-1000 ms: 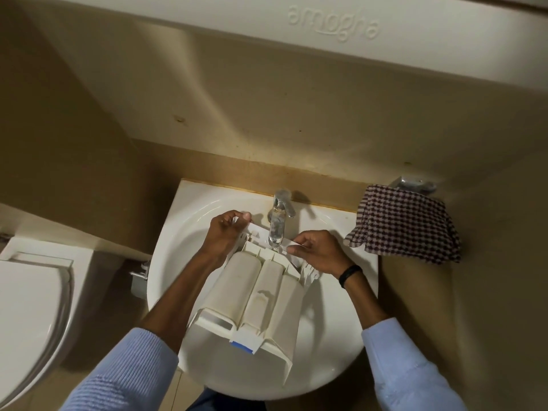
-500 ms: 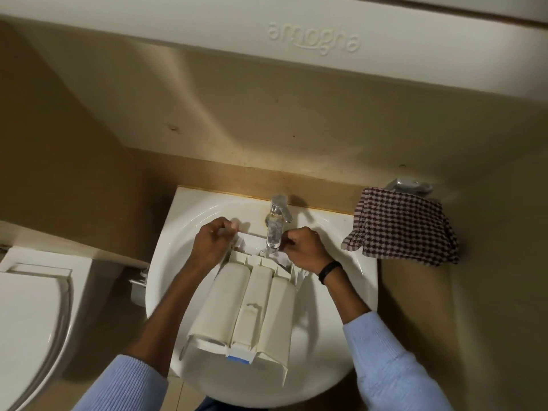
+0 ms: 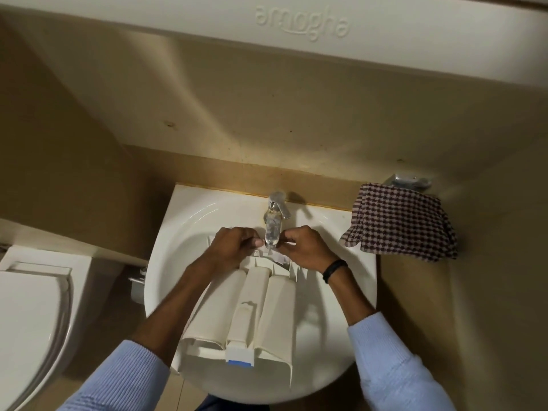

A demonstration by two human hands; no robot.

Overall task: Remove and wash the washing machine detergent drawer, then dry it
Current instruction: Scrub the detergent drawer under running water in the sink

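Detergent drawer [image 3: 255, 310], cream plastic with three long rounded channels facing up (seemingly its underside), lies lengthwise in the white basin [image 3: 178, 262], its far end under the tap [image 3: 274, 223] and its near end, marked by a blue tab [image 3: 239, 363], reaching over the near rim. Left hand [image 3: 234, 247] and right hand [image 3: 305, 247] meet at the far end: the fingers of each are curled onto the drawer's far edge on either side of the spout, the right wrist bearing a dark wristband [image 3: 335, 269]. Whether water is running cannot be told. Handling, as a judgement: the drawer is a light, stiff, hollow moulding, probably slippery once wet or soapy, with thin ribs and fins at the far right corner that could snap under a twist; the long side walls or the broad near front offer the safest hold, with both hands because of its length. The glazed, curved basin gives no flat rest, so an unheld drawer may slide or tip over the near rim. Surroundings: a beige wall [image 3: 267, 129] behind, a white shelf [image 3: 301, 23] embossed "amogha" above, a toilet [image 3: 29, 321] at left, and a checked cloth [image 3: 400, 223] hanging just right of the basin, within reach for drying.
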